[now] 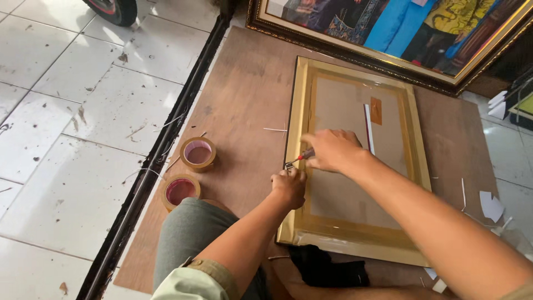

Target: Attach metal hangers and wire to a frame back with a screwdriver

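Right hand [332, 150] clamped on a red-handled tool [298, 158], tip at the left rail of the gold picture frame [416, 166], face down on plywood board [244, 100]. Left hand [288, 187] fisted just below the tip, pressing on the frame edge. Two tape rolls [197, 154] lie left of the frame.

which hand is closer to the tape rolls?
Left. The left hand rests at the gold frame's left edge, a short way right of the two tape rolls. The right hand is farther right, over the frame's backing, holding a red-handled tool.
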